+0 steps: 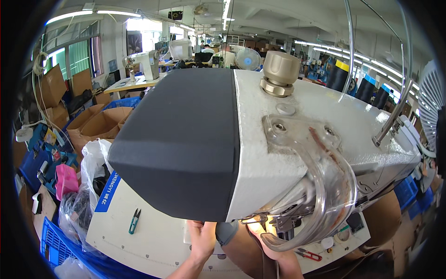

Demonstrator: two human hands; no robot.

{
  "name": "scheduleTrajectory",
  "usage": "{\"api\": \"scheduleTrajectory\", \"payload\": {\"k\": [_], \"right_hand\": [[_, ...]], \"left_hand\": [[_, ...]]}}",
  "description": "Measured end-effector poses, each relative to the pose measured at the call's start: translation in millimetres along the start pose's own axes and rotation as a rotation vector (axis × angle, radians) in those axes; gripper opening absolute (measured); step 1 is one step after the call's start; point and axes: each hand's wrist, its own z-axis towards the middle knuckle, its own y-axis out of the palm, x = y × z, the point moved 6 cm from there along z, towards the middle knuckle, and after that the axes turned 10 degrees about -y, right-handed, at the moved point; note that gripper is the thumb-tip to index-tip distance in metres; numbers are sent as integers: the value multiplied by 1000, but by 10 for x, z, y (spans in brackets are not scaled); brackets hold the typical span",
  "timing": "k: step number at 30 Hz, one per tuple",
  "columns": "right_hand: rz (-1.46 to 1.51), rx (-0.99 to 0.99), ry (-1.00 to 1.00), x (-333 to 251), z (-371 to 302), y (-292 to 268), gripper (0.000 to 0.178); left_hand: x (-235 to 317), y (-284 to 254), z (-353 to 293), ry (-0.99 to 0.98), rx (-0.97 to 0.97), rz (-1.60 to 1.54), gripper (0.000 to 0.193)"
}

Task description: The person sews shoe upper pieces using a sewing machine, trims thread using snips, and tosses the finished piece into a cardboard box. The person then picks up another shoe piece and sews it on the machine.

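Observation:
A large sewing machine head (269,181), white with a dark grey end cover, fills the middle. Below its front edge my left hand (203,238) reaches in beside a grey flap (226,233); its fingertips are hidden behind the cover. My right hand (271,239) is under the lit needle area, its fingers closed at the edge of a brown sheet of material (245,250). That sheet lies between my hands and hangs toward me. A clear curved plastic guard (320,204) partly covers the right hand.
Teal thread snips (134,221) lie on the white table (153,232) at left; red-handled snips (309,254) lie at right. A blue basket (55,244) and plastic bags (88,186) crowd the left edge. A white fan (429,109) stands at far right.

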Motion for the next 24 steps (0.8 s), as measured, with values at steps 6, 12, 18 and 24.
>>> {"api": "scheduleTrajectory", "payload": {"k": [6, 12, 18, 24], "right_hand": [[-36, -19, 0, 7, 11, 1, 13], [-473, -85, -22, 78, -2, -53, 15], [-724, 29, -122, -1332, -197, 97, 71], [-1044, 29, -111, -1099, -174, 279, 54]], "left_hand": [[-45, -65, 45, 2, -11, -34, 11], [114, 139, 63, -63, -9, -92, 15], [67, 35, 119, -81, -21, -26, 17], [18, 10, 162, -74, -74, -35, 22]]}}
